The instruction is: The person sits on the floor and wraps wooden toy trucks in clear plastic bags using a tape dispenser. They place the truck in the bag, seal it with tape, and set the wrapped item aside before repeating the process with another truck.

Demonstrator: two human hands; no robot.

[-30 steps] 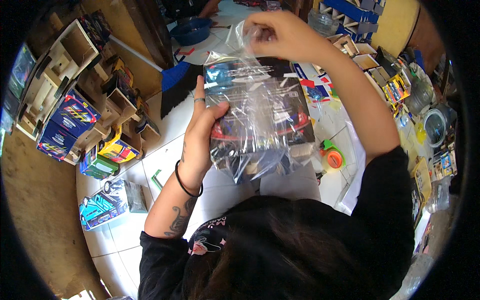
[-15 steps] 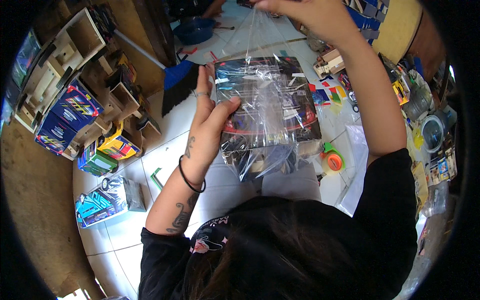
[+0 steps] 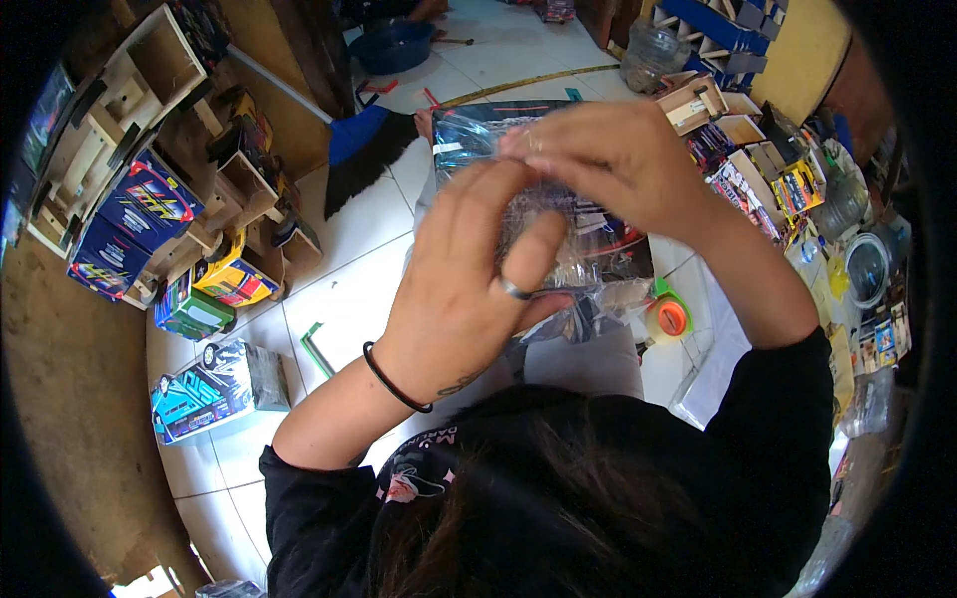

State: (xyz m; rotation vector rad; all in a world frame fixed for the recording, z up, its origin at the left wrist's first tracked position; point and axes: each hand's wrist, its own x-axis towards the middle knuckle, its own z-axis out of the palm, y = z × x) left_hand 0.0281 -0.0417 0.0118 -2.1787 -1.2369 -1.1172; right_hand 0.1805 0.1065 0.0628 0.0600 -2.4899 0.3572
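Note:
A dark printed box (image 3: 623, 244) wrapped in clear plastic film (image 3: 588, 269) lies on my lap. My left hand (image 3: 464, 264) reaches over it from the left, its fingers curved and spread apart on the film. My right hand (image 3: 608, 164) comes in from the right above the box's far part. Its fingertips are pinched together on the film next to my left fingers, slightly smeared by motion. Both hands cover much of the box top.
Wooden toy-truck bodies (image 3: 115, 130) and printed boxes are stacked at the left, near a broom (image 3: 364, 149). A blue printed carton (image 3: 214, 394) stands on the tiles. An orange tape roll in a green dispenser (image 3: 670, 317) lies at the right. A blue basin (image 3: 394, 52) sits far back.
My right hand has come down from high above, bringing the stretched film onto the box. My left hand has moved from the box's left edge over its top.

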